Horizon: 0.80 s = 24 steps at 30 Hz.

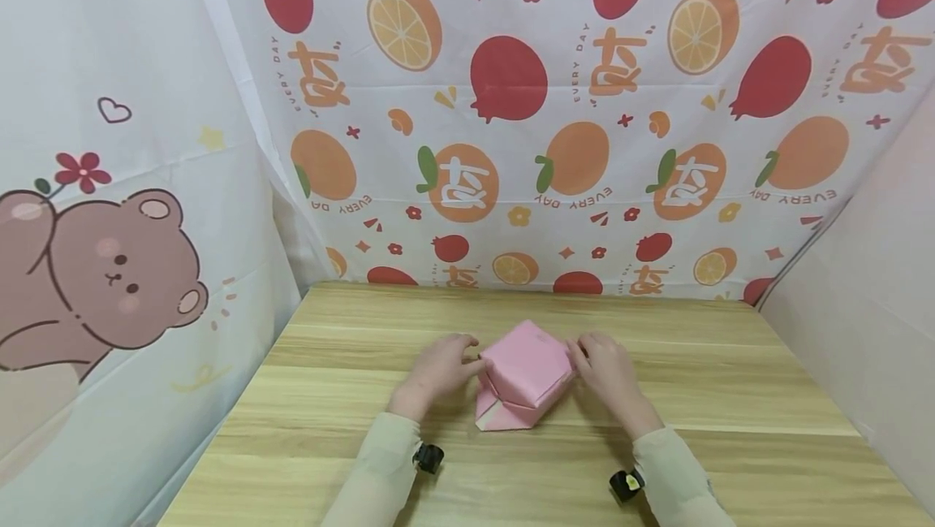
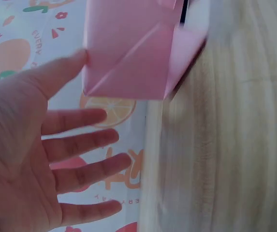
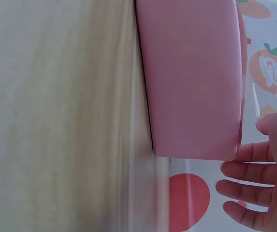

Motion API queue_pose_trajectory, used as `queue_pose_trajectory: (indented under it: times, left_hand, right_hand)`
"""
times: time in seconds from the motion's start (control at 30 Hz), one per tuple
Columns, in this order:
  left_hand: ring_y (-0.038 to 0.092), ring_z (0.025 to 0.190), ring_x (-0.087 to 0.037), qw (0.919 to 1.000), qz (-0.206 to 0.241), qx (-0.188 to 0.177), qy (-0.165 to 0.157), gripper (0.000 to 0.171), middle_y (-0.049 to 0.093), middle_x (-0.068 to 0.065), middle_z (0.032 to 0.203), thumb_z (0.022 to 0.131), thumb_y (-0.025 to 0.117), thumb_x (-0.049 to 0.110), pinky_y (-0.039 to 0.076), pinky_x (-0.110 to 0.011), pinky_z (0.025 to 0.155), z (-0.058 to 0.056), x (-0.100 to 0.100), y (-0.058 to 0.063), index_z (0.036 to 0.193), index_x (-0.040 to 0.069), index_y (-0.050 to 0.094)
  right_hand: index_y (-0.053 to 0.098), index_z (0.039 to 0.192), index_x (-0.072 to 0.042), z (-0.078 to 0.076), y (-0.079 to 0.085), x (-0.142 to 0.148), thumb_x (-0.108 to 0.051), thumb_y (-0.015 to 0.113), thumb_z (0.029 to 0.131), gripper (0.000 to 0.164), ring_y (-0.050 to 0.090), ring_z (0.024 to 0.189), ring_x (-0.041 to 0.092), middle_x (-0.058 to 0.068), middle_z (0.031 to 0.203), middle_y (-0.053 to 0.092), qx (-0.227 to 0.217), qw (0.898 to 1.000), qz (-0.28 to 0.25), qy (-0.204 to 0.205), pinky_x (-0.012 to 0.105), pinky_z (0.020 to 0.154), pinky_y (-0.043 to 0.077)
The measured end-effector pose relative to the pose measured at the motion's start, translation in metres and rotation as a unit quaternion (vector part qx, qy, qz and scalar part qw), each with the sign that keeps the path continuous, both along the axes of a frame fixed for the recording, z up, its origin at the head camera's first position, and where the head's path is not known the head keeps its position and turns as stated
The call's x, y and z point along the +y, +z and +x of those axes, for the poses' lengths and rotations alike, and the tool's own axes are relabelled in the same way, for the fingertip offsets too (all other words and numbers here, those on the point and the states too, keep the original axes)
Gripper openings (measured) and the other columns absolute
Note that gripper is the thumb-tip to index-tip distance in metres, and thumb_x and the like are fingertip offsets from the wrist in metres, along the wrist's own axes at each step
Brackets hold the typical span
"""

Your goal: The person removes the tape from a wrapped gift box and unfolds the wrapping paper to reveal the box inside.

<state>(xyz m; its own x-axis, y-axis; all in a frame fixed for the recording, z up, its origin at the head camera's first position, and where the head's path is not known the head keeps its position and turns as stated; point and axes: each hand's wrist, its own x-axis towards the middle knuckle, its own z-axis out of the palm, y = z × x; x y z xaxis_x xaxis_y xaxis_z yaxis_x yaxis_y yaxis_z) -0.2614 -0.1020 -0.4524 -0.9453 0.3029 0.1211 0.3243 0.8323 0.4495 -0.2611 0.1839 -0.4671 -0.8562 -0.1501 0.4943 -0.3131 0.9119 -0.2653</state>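
A pink folded-paper box (image 1: 526, 360) sits turned at an angle on the wooden table. Its near left side has a pointed flap (image 1: 504, 416) with a pale patch at the corner. On the left, my left hand (image 1: 441, 369) spreads its fingers, the thumb tip against the box's edge. Diagonal creases mark the pink side (image 2: 133, 63) in the left wrist view. At the opposite side, my right hand (image 1: 606, 369) has its fingertips right at the box's corner. The right wrist view shows a smooth pink side (image 3: 191, 82), with the index finger partly behind its corner.
The wooden table (image 1: 351, 446) ends at the back against a white cloth (image 1: 511, 15) printed with fruit. Another cloth (image 1: 146, 397) with a bear hangs at the left, and a pale cloth (image 1: 869, 283) stands along the right edge.
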Motion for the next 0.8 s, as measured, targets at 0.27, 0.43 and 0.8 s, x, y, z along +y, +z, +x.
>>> queue_pose_trajectory:
  times: [0.27, 0.43, 0.8]
  left_hand:
    - [0.065, 0.082, -0.015, 0.9989, -0.028, 0.035, 0.009, 0.034, 0.072, -0.001, 0.098, 0.091, 0.061, 0.052, 0.051, -0.032, 0.065, 0.005, 0.008, 0.005, 0.094, 0.020, 0.071]
    - [0.060, 0.076, -0.012, 0.9984, -0.039, 0.038, -0.014, 0.036, 0.069, 0.004, 0.088, 0.091, 0.058, 0.057, 0.047, -0.029, 0.061, 0.004, 0.014, 0.002, 0.094, 0.023, 0.069]
    - [0.063, 0.117, -0.026, 0.9970, -0.066, 0.019, -0.037, 0.077, 0.066, -0.008, 0.128, 0.088, 0.050, 0.071, 0.053, -0.045, 0.094, 0.009, 0.022, -0.002, 0.136, 0.011, 0.057]
  right_hand:
    - [0.049, 0.059, -0.016, 0.010, -0.004, 0.001, -0.024, 0.065, 0.093, 0.038, 0.039, 0.053, 0.010, -0.005, 0.057, 0.048, 0.032, 0.999, 0.007, 0.015, 0.023, 0.049, 0.034]
    - [0.044, 0.056, -0.018, 0.018, -0.002, -0.001, -0.024, 0.064, 0.094, 0.043, 0.037, 0.052, 0.009, -0.007, 0.055, 0.043, 0.025, 0.999, 0.004, 0.029, 0.022, 0.048, 0.031]
    - [0.044, 0.056, -0.021, 0.019, -0.003, -0.008, -0.029, 0.067, 0.091, 0.043, 0.034, 0.052, 0.005, -0.010, 0.055, 0.041, 0.031, 0.998, 0.011, 0.062, 0.019, 0.048, 0.028]
